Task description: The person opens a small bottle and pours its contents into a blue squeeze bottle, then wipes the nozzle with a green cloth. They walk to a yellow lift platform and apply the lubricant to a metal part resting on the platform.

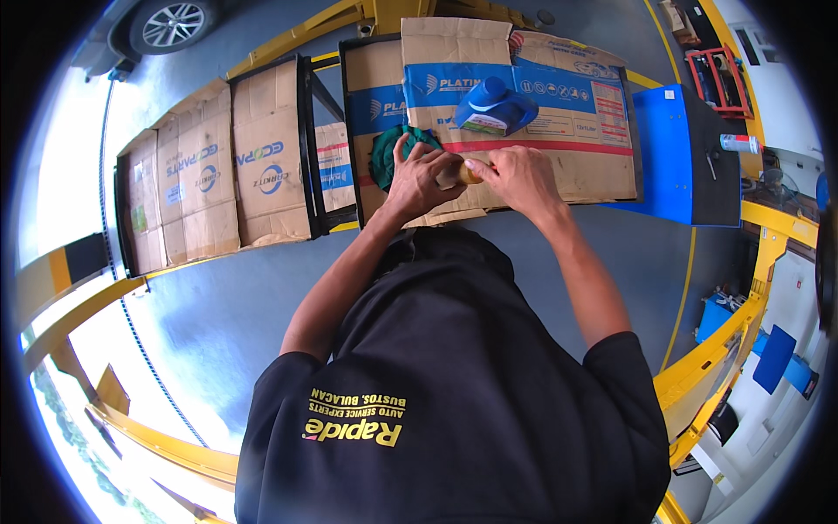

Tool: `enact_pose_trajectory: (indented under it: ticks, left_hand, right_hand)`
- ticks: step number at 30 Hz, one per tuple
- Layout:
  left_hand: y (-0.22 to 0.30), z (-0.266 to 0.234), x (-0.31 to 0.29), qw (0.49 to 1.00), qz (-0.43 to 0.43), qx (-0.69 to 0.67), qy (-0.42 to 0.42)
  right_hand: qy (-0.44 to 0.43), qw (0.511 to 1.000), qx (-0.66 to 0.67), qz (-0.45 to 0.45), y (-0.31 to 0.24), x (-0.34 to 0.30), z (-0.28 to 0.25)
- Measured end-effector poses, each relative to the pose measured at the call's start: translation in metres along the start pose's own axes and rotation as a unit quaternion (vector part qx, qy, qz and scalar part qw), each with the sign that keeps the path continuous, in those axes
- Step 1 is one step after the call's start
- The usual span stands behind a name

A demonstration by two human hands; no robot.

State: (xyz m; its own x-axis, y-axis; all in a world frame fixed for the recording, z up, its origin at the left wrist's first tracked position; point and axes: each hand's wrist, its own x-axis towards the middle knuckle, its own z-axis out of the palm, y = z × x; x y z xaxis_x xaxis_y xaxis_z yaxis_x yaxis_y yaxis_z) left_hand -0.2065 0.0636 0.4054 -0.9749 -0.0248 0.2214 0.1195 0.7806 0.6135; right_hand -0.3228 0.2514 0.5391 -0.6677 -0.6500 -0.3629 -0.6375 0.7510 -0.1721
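My left hand (pixel 417 182) is closed round a small tan, yellowish cylinder (pixel 454 175), whose exact kind I cannot make out. From the other side my right hand (pixel 522 179) grips the cylinder's end between thumb and fingers. Both hands are above the near part of a flattened cardboard sheet (pixel 576 179). Just beyond my left hand lies a bunched green cloth (pixel 384 159), partly covered by that hand. A blue plastic jug (pixel 496 106) with a blue cap is on the cardboard, beyond my right hand.
More cardboard (pixel 192 179) covers a black-framed platform to the left. At the right stands a blue and black cabinet (pixel 662 157) with a spray can (pixel 740 143) by its edge. Yellow beams (pixel 724 349) surround the work place; a car wheel (pixel 173 24) shows far left.
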Motion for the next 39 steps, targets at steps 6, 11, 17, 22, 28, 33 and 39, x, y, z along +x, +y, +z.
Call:
enact_pose_trajectory:
  ticks: [6, 11, 17, 22, 28, 33, 39]
  left_hand:
    - [0.001, -0.002, 0.002, 0.999, -0.024, -0.018, -0.013]
    - [-0.001, 0.001, 0.001, 1.000, -0.022, -0.014, -0.008]
    - [0.000, -0.002, 0.000, 0.999, -0.035, -0.024, -0.015]
    - [0.004, -0.003, -0.002, 1.000, -0.018, -0.010, -0.002]
    - [0.001, -0.004, -0.004, 1.000, -0.010, 0.024, -0.009]
    - [0.002, -0.006, -0.007, 1.000, -0.016, 0.004, -0.008]
    - [0.010, -0.004, -0.007, 0.999, -0.008, 0.026, -0.018]
  right_hand:
    - [0.181, 0.968, 0.096, -0.142, 0.016, -0.009, 0.016]
    - [0.031, 0.996, 0.081, -0.006, 0.005, -0.005, 0.010]
    - [0.152, 0.973, 0.118, -0.128, 0.016, -0.011, 0.026]
    - [0.161, 0.979, 0.072, -0.099, 0.013, -0.007, 0.040]
    - [0.134, 0.987, 0.045, -0.077, 0.015, -0.007, 0.035]
    - [0.150, 0.972, 0.008, -0.181, 0.016, -0.010, 0.026]
    - [0.137, 0.978, 0.025, -0.155, 0.026, -0.002, 0.042]
